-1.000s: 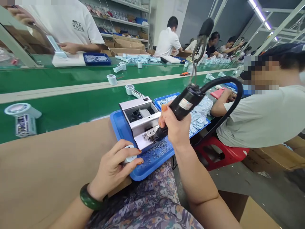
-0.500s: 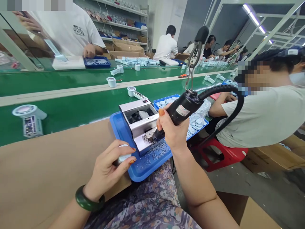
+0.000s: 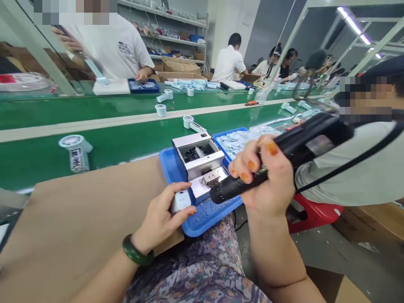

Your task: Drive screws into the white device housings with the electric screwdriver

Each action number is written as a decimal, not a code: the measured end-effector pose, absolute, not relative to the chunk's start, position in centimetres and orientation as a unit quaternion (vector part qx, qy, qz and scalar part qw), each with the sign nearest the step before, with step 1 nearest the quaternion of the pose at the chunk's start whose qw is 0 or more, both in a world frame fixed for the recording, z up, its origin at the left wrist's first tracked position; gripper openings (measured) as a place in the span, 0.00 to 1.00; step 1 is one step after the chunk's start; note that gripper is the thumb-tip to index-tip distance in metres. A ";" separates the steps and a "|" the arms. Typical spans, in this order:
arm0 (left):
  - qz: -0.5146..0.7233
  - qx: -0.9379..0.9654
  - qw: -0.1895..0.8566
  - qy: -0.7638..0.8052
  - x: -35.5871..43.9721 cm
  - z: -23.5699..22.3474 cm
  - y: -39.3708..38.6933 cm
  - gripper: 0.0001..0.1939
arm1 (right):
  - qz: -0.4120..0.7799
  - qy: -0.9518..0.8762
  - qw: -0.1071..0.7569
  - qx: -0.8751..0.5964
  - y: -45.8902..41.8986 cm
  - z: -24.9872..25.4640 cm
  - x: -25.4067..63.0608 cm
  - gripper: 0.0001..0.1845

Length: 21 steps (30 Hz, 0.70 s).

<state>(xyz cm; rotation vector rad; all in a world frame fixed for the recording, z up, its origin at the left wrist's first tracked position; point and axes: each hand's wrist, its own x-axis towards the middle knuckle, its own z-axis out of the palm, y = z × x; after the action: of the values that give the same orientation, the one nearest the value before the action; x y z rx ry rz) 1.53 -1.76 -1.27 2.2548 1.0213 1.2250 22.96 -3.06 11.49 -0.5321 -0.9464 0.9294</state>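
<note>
My left hand is shut on a small white plastic part, holding it over the near corner of a blue plastic tray. My right hand grips a black electric screwdriver, whose tip end points left. That tip sits just below a metal jig on a silver-and-white bench machine. Tiny loose metal pieces lie scattered in the tray, partly hidden behind my left hand.
A second blue tray holds many flat pale parts behind my right hand. Tan board covers the bench edge. Beyond lies a green conveyor belt with several tape rolls. A co-worker sits at right on a red stool.
The screwdriver has swung flatter, with its tip drawn back from the jig. My right hand has risen toward the camera. The view has shifted, and the white part now sits more upright in my left hand.
</note>
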 end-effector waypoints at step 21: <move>0.412 0.821 0.194 0.344 1.3 -2.1 -2.2 0.25 | 0.432 -0.458 0.737 -0.246 -3.8 13.7 18.8 0.18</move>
<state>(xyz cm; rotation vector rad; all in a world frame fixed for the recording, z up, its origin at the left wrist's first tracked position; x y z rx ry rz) 1.35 -2.19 -2.08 2.3030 0.9638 1.1562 18.82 -3.76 13.69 -0.5396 -1.0068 0.9498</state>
